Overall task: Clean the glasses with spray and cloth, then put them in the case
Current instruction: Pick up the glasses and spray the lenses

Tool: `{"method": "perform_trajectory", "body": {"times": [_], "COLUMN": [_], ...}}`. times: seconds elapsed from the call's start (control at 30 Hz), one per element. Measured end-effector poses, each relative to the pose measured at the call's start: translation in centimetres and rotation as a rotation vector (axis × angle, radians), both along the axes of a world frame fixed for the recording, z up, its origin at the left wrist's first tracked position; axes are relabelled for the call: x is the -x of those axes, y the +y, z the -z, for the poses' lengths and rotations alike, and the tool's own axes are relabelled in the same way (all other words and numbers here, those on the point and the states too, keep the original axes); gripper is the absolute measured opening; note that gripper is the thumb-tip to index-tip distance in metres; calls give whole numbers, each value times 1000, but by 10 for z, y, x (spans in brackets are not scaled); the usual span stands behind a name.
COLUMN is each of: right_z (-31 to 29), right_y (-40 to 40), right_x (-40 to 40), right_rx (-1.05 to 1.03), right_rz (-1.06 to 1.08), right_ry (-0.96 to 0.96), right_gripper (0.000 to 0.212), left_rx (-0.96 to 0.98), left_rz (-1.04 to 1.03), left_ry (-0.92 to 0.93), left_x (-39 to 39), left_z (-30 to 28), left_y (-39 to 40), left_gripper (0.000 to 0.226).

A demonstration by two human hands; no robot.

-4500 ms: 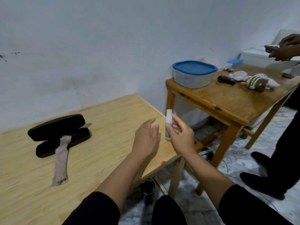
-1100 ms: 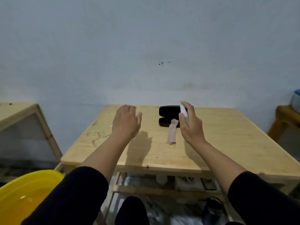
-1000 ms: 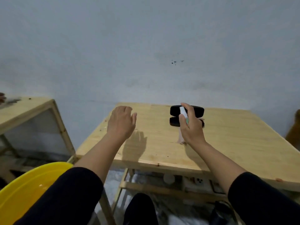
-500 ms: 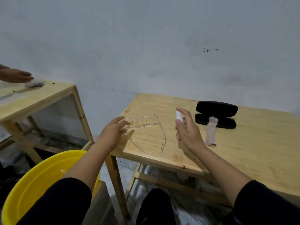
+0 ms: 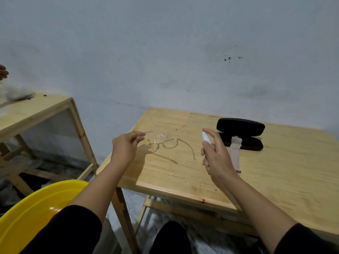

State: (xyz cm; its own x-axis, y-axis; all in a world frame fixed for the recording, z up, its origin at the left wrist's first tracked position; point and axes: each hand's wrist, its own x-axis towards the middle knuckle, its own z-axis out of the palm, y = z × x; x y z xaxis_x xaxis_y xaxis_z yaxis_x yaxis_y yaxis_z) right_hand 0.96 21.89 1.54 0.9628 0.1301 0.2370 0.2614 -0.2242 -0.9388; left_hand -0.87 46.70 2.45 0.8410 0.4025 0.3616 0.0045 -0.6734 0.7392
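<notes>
Your left hand (image 5: 126, 146), fingers loosely curled, reaches for the clear glasses (image 5: 166, 142) at frame centre; your right hand (image 5: 217, 156) grips the spray bottle (image 5: 207, 142). Grab a lens and you'll likely smear it, or knock the frame off the table (image 5: 275, 173) edge.

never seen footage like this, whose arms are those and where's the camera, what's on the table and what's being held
There is no machine here: the arms belong to a person wearing a wide-angle camera on their head, so you look forward and down at their own hands. The right hand grips a small white spray bottle. The left hand reaches for clear-framed glasses lying open on the wooden table; whether it touches them yet is unclear. Further right sits an open black glasses case, with a pinkish cloth draped out of it onto the table. A yellow basin shows at lower left.
</notes>
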Motion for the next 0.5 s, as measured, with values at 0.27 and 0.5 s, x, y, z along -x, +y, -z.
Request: {"method": "perform_trajectory", "body": {"times": [0.27,0.5], "right_z": [-3,-23], "right_y": [6,10], "right_x": [-3,-19], "right_rx": [566,758], "right_rz": [40,149], "right_ry": [-282,-361], "right_gripper": [38,38], "left_rx": [228,233], "left_rz": [86,146], "left_ry": [-28,-49], "left_x": [-14,-13], "left_z": [-19,-31], "left_y": [-30,-44], "left_gripper": [12,12]}}
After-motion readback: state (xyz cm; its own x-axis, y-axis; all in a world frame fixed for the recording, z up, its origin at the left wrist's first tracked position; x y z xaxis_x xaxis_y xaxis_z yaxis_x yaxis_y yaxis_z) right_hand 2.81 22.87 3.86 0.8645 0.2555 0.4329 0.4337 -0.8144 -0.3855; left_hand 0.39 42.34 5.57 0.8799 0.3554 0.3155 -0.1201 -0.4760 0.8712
